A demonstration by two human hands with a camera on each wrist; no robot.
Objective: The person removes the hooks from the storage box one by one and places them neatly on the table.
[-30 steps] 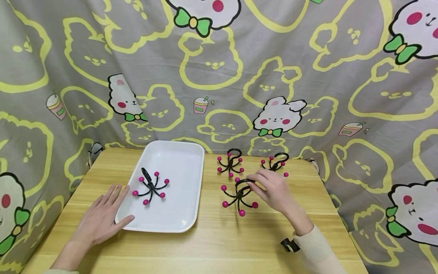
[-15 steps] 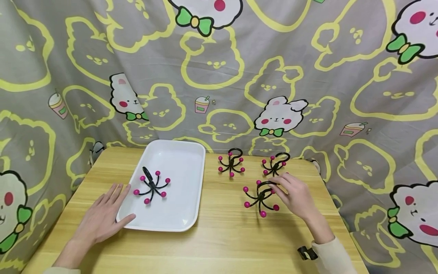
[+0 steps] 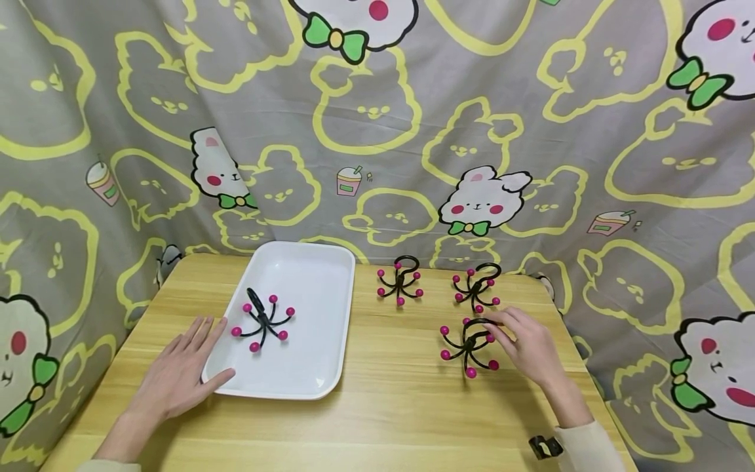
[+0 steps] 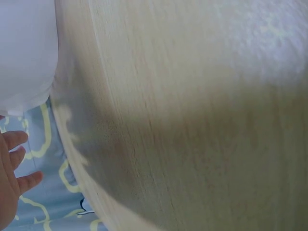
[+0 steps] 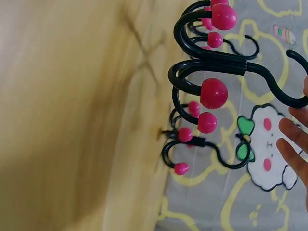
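My right hand (image 3: pixel 527 344) pinches the curved top of a black multi-prong hanging hook (image 3: pixel 469 345) with pink ball tips. It hangs upright, prongs low, close over the table; the right wrist view shows the same held hook (image 5: pixel 226 66) large, its shadow on the wood. My left hand (image 3: pixel 177 373) lies with straight fingers along the left rim of a white tray (image 3: pixel 312 357), thumb over its front corner. Inside the tray rests one like hook (image 3: pixel 262 320), tilted over. Behind the held one stand two more, a left hook (image 3: pixel 400 282) and a right hook (image 3: pixel 475 290).
The wooden table (image 3: pixel 377 419) carries everything. A grey patterned curtain (image 3: pixel 383 131) rises right behind its far edge and along both sides. On the right wrist sits a black strap piece (image 3: pixel 545 447).
My right hand has carried the held hook to the right, from between the tray and the back hooks to in front of the right back hook. The left hand stays at the tray.
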